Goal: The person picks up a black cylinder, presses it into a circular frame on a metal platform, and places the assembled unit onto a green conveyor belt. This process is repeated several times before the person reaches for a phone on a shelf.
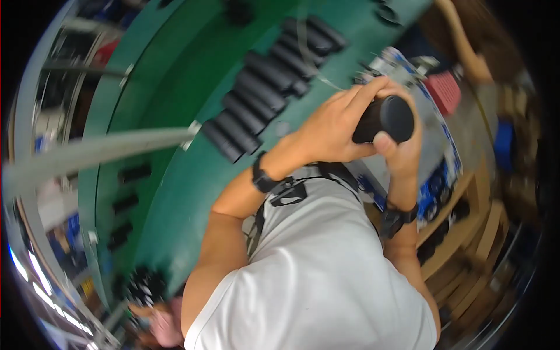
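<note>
1. Left hand (332,125) and right hand (402,146) both wrap their fingers around a black cylinder (385,118), held up over the green counter (186,81).
2. Row of black cylinders (265,87) lies on the counter, left of the hands.

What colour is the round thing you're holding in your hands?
Black. The cylinder held by both hands shows best in the head view, above the green table.
</note>
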Demonstrator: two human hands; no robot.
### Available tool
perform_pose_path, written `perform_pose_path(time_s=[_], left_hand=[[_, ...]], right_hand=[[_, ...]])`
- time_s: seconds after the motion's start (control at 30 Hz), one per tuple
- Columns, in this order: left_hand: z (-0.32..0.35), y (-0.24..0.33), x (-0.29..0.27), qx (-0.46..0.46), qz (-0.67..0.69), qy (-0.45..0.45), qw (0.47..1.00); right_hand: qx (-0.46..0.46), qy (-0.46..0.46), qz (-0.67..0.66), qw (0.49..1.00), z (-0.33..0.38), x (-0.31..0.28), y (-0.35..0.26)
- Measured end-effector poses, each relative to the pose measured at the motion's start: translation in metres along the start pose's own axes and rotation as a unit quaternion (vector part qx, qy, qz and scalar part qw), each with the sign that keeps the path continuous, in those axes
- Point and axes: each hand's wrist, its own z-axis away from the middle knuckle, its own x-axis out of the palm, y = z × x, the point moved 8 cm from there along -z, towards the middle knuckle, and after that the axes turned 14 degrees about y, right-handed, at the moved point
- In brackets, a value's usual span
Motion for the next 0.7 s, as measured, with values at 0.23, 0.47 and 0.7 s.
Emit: perform_pose_path(time_s=[0.23, 0.47, 0.7], left_hand=[[0.032, -0.111, -0.226, -0.187, -0.013, 0.379, 0.906], [0.053, -0.258, -0.365, -0.215, -0.384, 0.4, 0.804], [0.075, -0.316, -0.373, -0.278, -0.274, 0.352, 0.851]], right_hand=[[0.073, -0.113, 0.154, 0.979, 0.01, 0.053, 0.017], [0.238, 0.05, 0.189, 0.951, 0.05, -0.083, 0.048], [0.271, 0.452, 0.225, 0.819, 0.211, -0.309, 0.075]])
